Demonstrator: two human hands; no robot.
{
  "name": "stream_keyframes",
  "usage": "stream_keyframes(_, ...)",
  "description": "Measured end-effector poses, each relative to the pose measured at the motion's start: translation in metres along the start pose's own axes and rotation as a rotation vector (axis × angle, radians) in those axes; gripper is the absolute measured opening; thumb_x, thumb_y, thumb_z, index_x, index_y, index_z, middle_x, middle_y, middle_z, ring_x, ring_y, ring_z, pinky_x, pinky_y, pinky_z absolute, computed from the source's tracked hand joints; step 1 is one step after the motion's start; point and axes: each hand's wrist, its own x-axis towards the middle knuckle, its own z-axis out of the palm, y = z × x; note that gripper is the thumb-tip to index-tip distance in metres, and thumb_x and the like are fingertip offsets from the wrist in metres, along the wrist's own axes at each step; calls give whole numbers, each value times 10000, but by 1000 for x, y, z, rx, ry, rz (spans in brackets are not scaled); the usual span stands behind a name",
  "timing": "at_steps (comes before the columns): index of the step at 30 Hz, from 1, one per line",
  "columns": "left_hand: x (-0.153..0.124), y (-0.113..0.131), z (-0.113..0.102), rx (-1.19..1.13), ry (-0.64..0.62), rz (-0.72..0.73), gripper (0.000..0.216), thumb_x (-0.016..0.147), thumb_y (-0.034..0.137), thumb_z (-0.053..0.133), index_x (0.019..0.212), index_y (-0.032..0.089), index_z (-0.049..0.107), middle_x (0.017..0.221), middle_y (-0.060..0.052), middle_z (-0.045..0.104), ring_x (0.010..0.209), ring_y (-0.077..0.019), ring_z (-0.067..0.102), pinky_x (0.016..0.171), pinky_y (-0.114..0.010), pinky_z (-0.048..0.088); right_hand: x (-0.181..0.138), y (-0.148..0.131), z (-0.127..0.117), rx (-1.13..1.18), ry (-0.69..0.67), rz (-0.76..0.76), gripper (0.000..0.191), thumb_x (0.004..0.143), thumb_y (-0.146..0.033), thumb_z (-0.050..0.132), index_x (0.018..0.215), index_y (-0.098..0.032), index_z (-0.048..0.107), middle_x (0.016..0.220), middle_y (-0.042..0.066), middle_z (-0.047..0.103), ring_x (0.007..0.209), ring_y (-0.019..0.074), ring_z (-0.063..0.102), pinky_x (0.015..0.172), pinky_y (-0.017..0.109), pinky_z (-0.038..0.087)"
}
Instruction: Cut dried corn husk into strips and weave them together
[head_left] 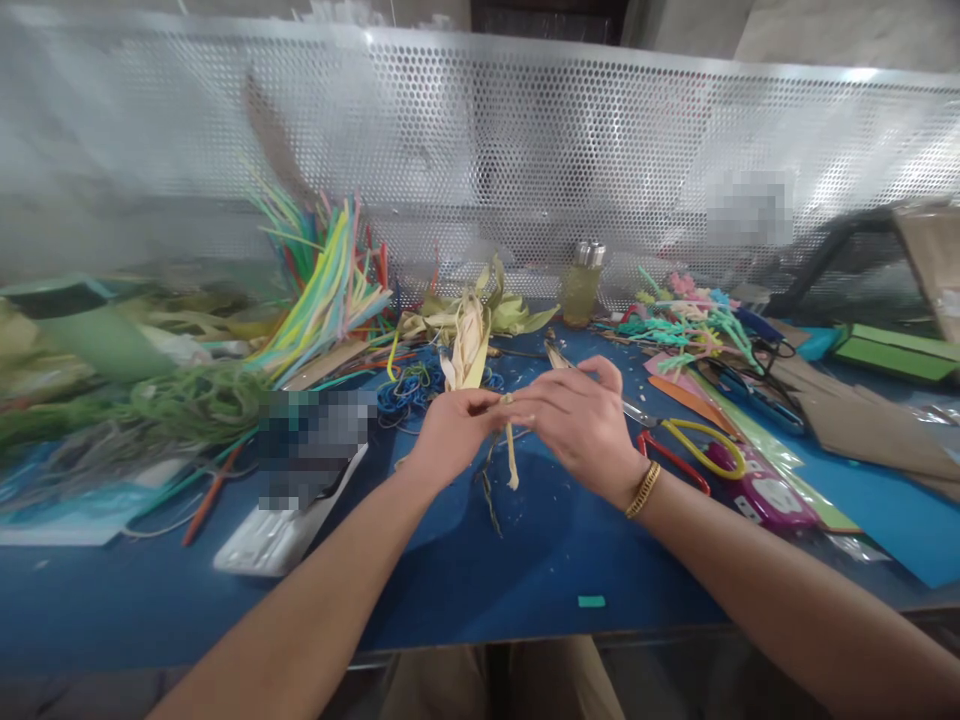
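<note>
My left hand pinches a narrow pale strip of corn husk between thumb and fingers. The fingers of my right hand meet them at the same spot, closed on the strip, whose free end hangs below. A thin dark twig-like piece dangles beside it. Just beyond my left hand stands a bundle of dried corn husk; whether it joins the strip is hidden by the fingers. To the right of my right hand lie scissors with red and yellow handles.
Colourful pipe cleaners, green cord and a white device are on the left. A glass bottle stands at the back before a perforated metal screen. Cardboard and a purple case lie right.
</note>
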Motion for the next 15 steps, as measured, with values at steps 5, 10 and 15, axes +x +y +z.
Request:
stream_keyframes(5,-1,1,0,226,3,86,240,748,419,687,766,188,751,701,-11,649,666,-153,544,603,-264,384,4,2,6,259,7,360,137,886,-328,634,793,-228,650,765,-26,739,721,141,650,888,360,356)
stream_keyframes(10,-2,2,5,110,-34,30,249,738,388,713,885,192,754,763,-29,707,697,-166,597,655,-282,440,3,3,7,407,82,525,152,822,-345,697,778,-219,623,719,-28,706,697,140,648,777,302,412)
stream_keyframes(15,-1,0,8,-22,7,45,269,712,306,747,948,181,712,884,-59,729,796,-180,639,748,-307,482,3,6,8,467,48,523,213,903,-336,590,736,-211,634,667,-24,652,635,116,582,629,250,399)
